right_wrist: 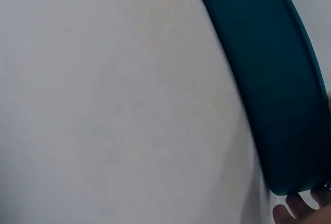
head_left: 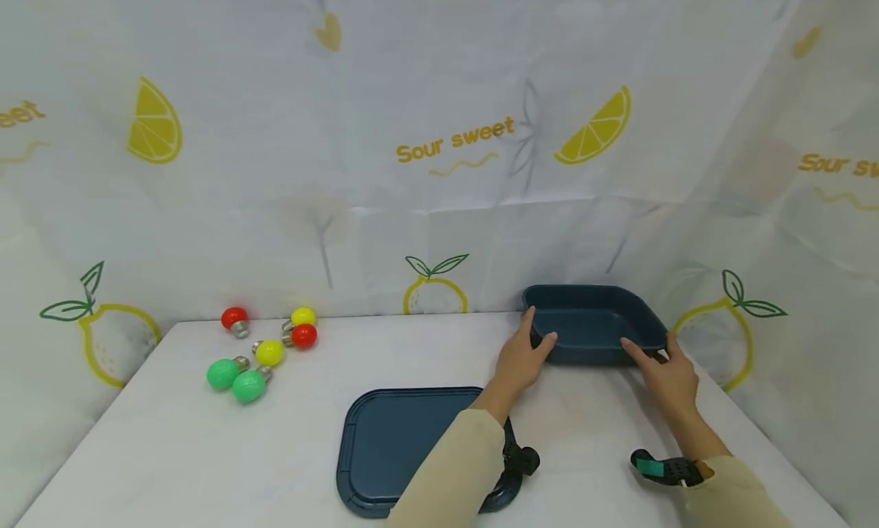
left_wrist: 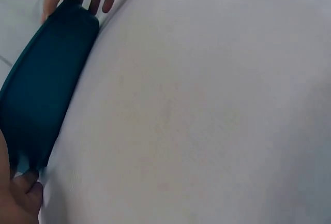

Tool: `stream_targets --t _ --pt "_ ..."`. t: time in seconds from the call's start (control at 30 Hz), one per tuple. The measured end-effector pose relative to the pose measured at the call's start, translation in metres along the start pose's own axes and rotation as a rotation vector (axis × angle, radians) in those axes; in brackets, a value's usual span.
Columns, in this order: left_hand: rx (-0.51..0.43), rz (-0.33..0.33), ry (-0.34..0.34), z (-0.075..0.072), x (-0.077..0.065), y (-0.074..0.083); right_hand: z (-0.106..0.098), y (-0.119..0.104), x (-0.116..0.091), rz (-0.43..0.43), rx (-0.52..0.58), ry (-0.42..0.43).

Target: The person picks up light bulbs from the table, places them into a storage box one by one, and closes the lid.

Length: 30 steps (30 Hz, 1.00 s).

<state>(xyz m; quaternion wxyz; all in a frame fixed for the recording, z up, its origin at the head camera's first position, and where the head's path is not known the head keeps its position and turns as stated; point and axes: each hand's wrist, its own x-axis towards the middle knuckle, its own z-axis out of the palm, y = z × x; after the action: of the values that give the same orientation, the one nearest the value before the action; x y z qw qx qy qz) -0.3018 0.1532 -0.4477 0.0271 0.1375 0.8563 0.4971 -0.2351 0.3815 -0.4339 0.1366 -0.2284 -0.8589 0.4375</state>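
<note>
A deep, dark blue rectangular container is at the back right of the white table, its hollow side up. At its left end my left hand grips the rim, thumb toward the inside. My right hand holds the right end in the same manner. The left wrist view shows the container's outer side between both hands. In the right wrist view, fingers of my right hand curl under one end of the wall. Whether its base touches the table is hard to tell.
A flat dark blue lid or tray lies at the front middle, partly under my left forearm. Several bulbs are at the left: red, yellow and green. A lemon-printed curtain borders the table's back and sides.
</note>
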Motion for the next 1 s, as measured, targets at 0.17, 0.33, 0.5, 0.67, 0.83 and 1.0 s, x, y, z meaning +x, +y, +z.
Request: stream_targets --t 0.17,0.33,0.5,0.67,0.83,1.0 --pt "0.016 0.003 0.059 -0.004 -0.006 -0.004 0.011 -0.004 -0.007 -0.027 -0.027 0.024" --pt "-0.064 -0.029 0.101 -0.015 -0.011 -0.005 0.023 -0.010 -0.009 -0.074 -0.055 0.027" --pt "-0.069 -0.023 0.131 -0.029 -0.014 -0.010 0.022 -0.020 0.001 -0.206 -0.170 -0.090" --pt "-0.070 -0.011 0.122 -0.036 -0.014 -0.015 0.016 -0.023 0.011 -0.272 -0.182 -0.264" --pt "-0.043 -0.006 0.117 -0.047 -0.013 -0.020 0.021 -0.024 0.011 -0.201 -0.227 -0.293" --pt "-0.001 -0.021 0.110 -0.061 -0.013 -0.027 0.035 -0.032 0.007 -0.175 -0.241 -0.285"
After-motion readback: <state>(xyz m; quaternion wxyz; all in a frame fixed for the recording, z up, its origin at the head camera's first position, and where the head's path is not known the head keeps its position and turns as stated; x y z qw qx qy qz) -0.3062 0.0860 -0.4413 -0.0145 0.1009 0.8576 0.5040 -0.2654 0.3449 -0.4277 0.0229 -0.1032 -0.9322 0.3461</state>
